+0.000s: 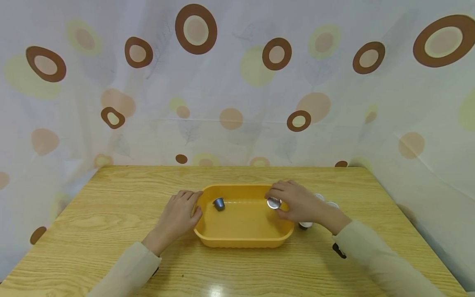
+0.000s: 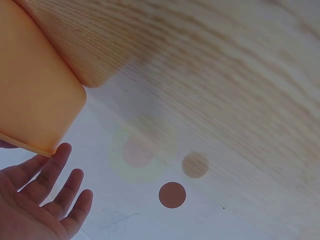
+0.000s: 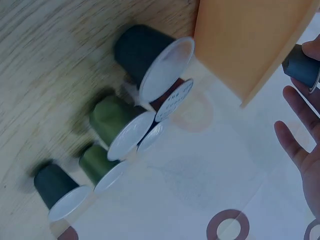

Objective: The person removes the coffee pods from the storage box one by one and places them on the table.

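Note:
A yellow plastic basin (image 1: 243, 242) stands on the wooden table, and a blue-grey coffee capsule (image 1: 219, 204) lies inside near its left end. My left hand (image 1: 180, 211) rests at the basin's left rim, its fingers loosely spread. One fingertip touches the rim in the left wrist view, where the thumb is mostly hidden. Over the right end of the basin, my right hand (image 1: 297, 201) pinches another coffee capsule between thumb and fingers. This dark capsule (image 3: 301, 65) shows its silver lid (image 1: 274, 203) toward the head camera.
To the right of the basin stand several more capsules, partly hidden by my right arm in the head view. Among them are a dark capsule (image 3: 137, 52) close to the basin wall, a green capsule (image 3: 107, 120) and another dark capsule (image 3: 54, 184). A patterned curtain (image 1: 231, 90) hangs behind the table.

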`<move>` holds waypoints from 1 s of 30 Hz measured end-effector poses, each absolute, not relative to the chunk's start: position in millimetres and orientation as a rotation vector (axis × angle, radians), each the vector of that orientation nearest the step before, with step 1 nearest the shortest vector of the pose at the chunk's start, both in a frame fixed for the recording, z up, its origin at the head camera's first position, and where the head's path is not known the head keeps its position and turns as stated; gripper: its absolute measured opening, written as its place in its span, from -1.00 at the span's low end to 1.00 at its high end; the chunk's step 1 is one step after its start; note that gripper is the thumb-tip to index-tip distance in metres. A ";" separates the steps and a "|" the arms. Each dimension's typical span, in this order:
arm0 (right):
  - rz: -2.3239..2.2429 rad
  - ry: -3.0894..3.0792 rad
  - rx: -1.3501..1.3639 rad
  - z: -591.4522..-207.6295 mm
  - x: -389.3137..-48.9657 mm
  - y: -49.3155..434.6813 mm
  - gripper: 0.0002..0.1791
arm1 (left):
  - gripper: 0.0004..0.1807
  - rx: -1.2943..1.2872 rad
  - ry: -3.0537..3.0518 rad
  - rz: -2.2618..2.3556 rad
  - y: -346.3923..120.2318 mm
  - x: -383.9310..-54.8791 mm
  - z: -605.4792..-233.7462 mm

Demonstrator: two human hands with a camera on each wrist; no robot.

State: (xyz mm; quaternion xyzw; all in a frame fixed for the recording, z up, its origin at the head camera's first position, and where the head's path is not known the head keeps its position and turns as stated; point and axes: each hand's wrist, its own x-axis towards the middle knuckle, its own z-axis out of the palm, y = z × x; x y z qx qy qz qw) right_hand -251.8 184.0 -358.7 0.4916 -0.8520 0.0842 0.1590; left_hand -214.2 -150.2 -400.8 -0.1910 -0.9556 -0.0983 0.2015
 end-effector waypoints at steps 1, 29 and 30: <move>0.239 -2.439 1.394 -358.1 -251.9 186.8 -0.63 | -0.57 -0.534 -2.669 -0.276 -150.3 -214.2 -401.0; 0.184 -2.427 1.203 -366.5 -245.0 266.3 -0.62 | -0.57 -0.539 -2.670 -0.277 -151.2 -214.2 -400.7; 0.180 -2.430 1.195 -367.9 -244.5 268.7 -0.61 | -0.57 -0.537 -2.672 -0.279 -151.2 -214.3 -400.8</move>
